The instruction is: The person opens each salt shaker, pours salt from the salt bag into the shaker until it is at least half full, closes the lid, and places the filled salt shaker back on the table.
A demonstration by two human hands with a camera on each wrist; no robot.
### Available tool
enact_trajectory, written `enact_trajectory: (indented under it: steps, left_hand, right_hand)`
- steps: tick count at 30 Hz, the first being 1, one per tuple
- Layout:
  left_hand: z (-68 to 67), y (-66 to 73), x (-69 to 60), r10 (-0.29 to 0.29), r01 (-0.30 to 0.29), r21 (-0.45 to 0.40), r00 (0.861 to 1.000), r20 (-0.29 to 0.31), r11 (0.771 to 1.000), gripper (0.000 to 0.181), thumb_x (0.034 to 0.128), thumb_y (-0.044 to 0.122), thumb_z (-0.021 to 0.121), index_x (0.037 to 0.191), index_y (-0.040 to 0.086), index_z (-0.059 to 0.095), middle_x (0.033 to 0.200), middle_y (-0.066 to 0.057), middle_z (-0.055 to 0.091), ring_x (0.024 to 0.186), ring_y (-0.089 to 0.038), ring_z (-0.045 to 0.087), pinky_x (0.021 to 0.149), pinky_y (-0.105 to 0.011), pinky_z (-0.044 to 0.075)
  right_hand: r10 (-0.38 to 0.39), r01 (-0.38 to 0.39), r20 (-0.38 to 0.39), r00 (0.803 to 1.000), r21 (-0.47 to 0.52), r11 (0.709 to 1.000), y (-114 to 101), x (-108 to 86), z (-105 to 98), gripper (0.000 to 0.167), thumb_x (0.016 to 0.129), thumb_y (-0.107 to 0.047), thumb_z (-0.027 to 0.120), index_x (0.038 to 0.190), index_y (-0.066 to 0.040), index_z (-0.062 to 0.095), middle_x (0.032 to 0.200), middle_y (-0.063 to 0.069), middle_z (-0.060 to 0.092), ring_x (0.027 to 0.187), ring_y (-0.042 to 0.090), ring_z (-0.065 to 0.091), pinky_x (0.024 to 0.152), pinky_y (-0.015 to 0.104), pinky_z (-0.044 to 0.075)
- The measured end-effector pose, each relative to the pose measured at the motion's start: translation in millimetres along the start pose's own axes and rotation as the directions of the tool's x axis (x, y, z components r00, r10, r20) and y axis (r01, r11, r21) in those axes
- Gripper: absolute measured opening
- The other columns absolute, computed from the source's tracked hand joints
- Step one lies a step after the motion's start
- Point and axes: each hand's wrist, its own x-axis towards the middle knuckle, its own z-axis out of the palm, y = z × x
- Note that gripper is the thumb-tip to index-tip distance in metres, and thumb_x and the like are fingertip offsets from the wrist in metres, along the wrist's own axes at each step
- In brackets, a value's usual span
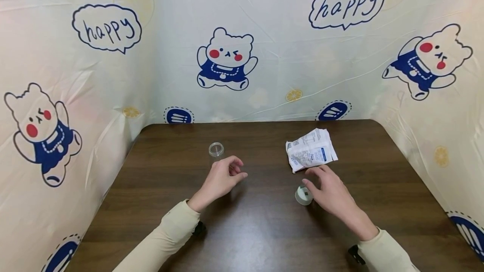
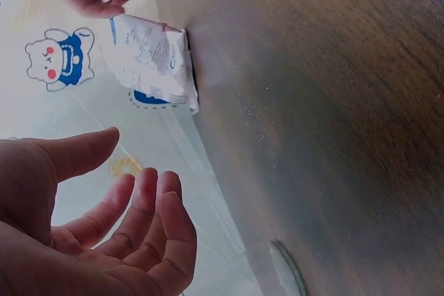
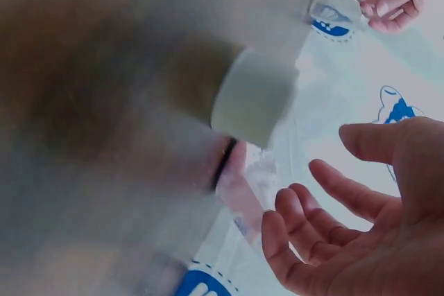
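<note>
My left hand (image 1: 223, 177) hovers just in front of a clear glass jar (image 1: 216, 149), partly hiding it. Its fingers are loosely bent with nothing between them, as the left wrist view also shows. On the right, my right hand (image 1: 332, 192) is held beside a small pale-green round container (image 1: 303, 196) with a whitish top. In the right wrist view that container (image 3: 253, 98) is blurred and stands apart from the relaxed fingers. Behind the right hand lies a crumpled white printed packet (image 1: 311, 151); whether the fingertips touch it cannot be told.
A dark brown wooden table (image 1: 257, 221) bears everything. Tiny pale specks (image 2: 257, 119) dot its surface in the left wrist view. Pale cloth (image 1: 283, 66) printed with bears and "happy" bubbles hangs around the back and sides.
</note>
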Motion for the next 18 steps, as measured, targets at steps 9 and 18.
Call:
enact_trajectory:
  steps: [9, 18]
  left_hand:
    - [1.4, 1.2, 1.1, 0.01, -0.01, -0.009, 1.0, 0.014, 1.0, 0.02, 0.0875, 0.007, 0.086, 0.101, 0.007, 0.071, 0.083, 0.001, 0.067, 0.074, -0.013, 0.065, 0.073, -0.032, 0.055]
    - [1.2, 2.3, 0.2, 0.007, -0.007, -0.009, 1.0, 0.023, 1.0, 0.02, 0.0882, 0.008, 0.086, 0.102, 0.008, 0.071, 0.084, 0.002, 0.067, 0.075, -0.013, 0.065, 0.073, -0.032, 0.056]
  right_hand:
    - [-0.009, 0.019, -0.144, 0.99, 0.07, 0.997, 5, 13.7, -28, 0.021, 0.105, -0.019, 0.068, 0.116, -0.002, 0.073, 0.102, 0.011, 0.067, 0.086, 0.025, 0.06, 0.074, 0.041, 0.049]
    - [0.052, -0.012, -0.288, 0.956, 0.137, 0.991, 31, 30.0, -46, 0.025, 0.108, -0.017, 0.059, 0.118, 0.002, 0.07, 0.099, 0.013, 0.063, 0.088, 0.022, 0.053, 0.075, 0.028, 0.041]
